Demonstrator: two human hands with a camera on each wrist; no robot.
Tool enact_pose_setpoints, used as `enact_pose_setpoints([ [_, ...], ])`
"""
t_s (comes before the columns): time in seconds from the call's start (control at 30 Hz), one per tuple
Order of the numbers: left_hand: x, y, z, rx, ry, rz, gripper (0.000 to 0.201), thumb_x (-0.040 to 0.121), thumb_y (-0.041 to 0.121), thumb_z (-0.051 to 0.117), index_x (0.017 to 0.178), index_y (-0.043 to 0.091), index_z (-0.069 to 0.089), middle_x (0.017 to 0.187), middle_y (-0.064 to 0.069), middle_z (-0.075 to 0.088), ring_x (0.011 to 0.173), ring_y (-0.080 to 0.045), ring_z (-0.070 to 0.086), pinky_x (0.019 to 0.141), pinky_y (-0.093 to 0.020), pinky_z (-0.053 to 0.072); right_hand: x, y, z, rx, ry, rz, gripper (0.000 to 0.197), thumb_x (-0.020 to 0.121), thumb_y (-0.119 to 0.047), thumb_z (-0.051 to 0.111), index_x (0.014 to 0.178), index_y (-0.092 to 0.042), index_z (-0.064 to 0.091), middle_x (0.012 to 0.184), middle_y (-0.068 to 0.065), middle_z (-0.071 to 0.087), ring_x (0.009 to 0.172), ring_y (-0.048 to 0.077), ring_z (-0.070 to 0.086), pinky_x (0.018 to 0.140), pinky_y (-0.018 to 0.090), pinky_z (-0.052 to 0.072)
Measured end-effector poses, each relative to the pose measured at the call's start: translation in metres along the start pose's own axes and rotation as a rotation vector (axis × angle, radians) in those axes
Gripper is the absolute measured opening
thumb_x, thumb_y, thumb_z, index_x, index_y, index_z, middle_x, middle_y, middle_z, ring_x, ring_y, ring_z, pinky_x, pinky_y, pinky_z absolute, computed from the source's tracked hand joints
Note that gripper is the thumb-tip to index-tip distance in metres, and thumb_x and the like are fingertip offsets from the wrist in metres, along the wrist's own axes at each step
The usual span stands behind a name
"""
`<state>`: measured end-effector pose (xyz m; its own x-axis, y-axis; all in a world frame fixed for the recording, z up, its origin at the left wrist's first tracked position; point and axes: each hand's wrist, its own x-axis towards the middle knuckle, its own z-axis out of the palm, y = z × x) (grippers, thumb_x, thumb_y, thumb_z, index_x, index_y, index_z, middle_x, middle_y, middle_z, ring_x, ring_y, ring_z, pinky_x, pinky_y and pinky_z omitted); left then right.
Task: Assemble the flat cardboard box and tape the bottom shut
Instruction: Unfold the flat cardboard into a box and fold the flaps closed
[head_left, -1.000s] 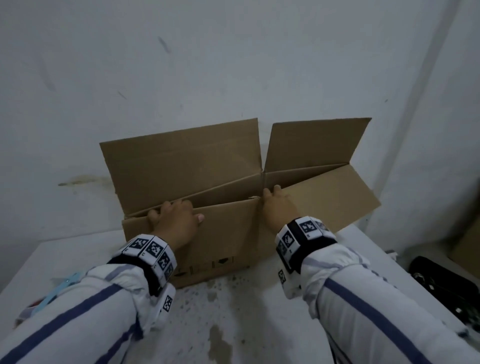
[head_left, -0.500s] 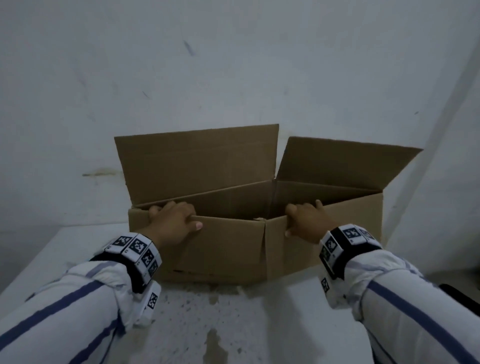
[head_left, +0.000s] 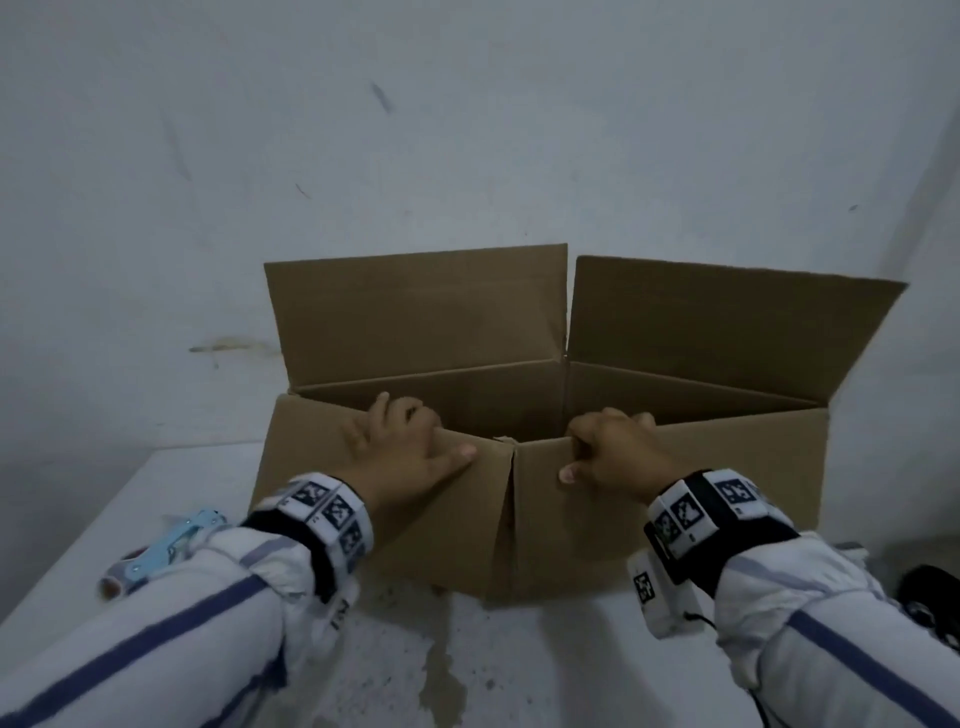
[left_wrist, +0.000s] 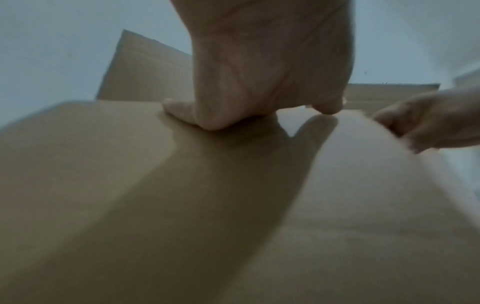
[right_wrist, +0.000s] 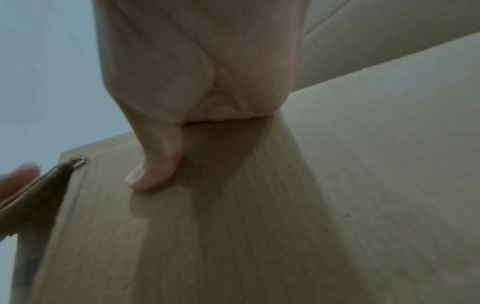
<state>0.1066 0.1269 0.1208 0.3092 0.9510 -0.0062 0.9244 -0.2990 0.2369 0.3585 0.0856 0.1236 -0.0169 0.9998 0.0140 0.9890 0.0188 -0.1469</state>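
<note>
A brown cardboard box (head_left: 649, 519) stands opened up on the white table (head_left: 519, 665), against the wall. Its two far flaps (head_left: 415, 317) stand upright. My left hand (head_left: 410, 447) grips the top edge of the near left panel, fingers hooked inside and thumb on the outer face. My right hand (head_left: 613, 452) grips the top edge of the near right panel just right of the corner fold, thumb pressed on the outside. The left wrist view shows the left hand (left_wrist: 259, 82) on the cardboard (left_wrist: 363, 205). In the right wrist view, the right hand (right_wrist: 194, 82) hooks the rim of the cardboard (right_wrist: 363, 185).
A light blue tape dispenser (head_left: 156, 551) lies on the table at the left, partly hidden by my left sleeve. A dark object (head_left: 930, 592) sits beyond the table's right edge. The wall stands close behind the box. The tabletop in front is stained.
The box has spread from a nearly flat fold into an open rectangle. Its right panel swung toward me. My right hand shifted right along the rim; both hands kept their hold.
</note>
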Motion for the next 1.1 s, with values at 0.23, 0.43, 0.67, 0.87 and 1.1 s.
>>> enact_pose_setpoints([
  [0.23,-0.014,0.050,0.019,-0.293,-0.027,-0.019,0.030,0.076,0.066,0.055,0.093,0.041,0.056,0.153,0.012,0.016,0.139,-0.036,-0.026,0.106,-0.071,0.007,-0.004,-0.017,0.016,0.027,-0.007,0.122,0.030,0.072,-0.056,0.062,0.068,-0.033,0.044,0.097,-0.005,0.054,0.104,0.026,0.047,0.079,0.038,0.030],
  [0.43,-0.008,0.034,0.019,-0.239,0.030,0.026,0.028,0.079,0.066,0.052,0.080,0.038,0.052,0.127,0.005,0.041,0.142,-0.035,-0.001,0.112,-0.058,0.014,-0.031,-0.013,-0.011,0.013,-0.022,0.122,0.048,0.083,-0.057,0.055,0.123,-0.030,0.051,0.130,0.001,0.050,0.127,0.023,0.040,0.101,0.042,0.028],
  [0.67,-0.002,0.016,0.019,-0.259,0.053,0.148,0.028,0.078,0.055,0.062,0.065,0.035,0.048,0.103,0.007,0.039,0.134,-0.030,0.020,0.114,-0.048,0.020,-0.062,0.064,-0.033,-0.040,0.072,0.411,0.071,0.087,-0.069,0.031,0.147,-0.030,0.028,0.161,0.004,-0.014,0.148,0.026,-0.013,0.116,0.059,-0.005],
  [0.87,-0.015,0.014,0.017,-0.301,0.089,0.142,0.029,0.077,0.046,0.069,0.061,0.035,0.048,0.103,0.005,0.041,0.124,-0.025,0.030,0.108,-0.042,0.028,-0.060,0.085,-0.036,-0.096,-0.027,0.390,0.078,0.085,-0.063,0.047,0.150,-0.026,0.021,0.161,0.004,-0.013,0.149,0.026,-0.012,0.116,0.056,0.000],
  [1.1,-0.030,-0.009,0.008,-0.376,0.099,0.105,0.025,0.076,0.033,0.075,0.062,0.026,0.055,0.108,0.001,0.040,0.110,-0.017,0.036,0.103,-0.037,0.034,-0.051,0.093,-0.044,-0.186,-0.044,0.297,0.069,0.090,-0.014,0.051,0.150,-0.027,0.018,0.162,0.001,-0.001,0.149,0.024,0.001,0.117,0.055,0.012],
])
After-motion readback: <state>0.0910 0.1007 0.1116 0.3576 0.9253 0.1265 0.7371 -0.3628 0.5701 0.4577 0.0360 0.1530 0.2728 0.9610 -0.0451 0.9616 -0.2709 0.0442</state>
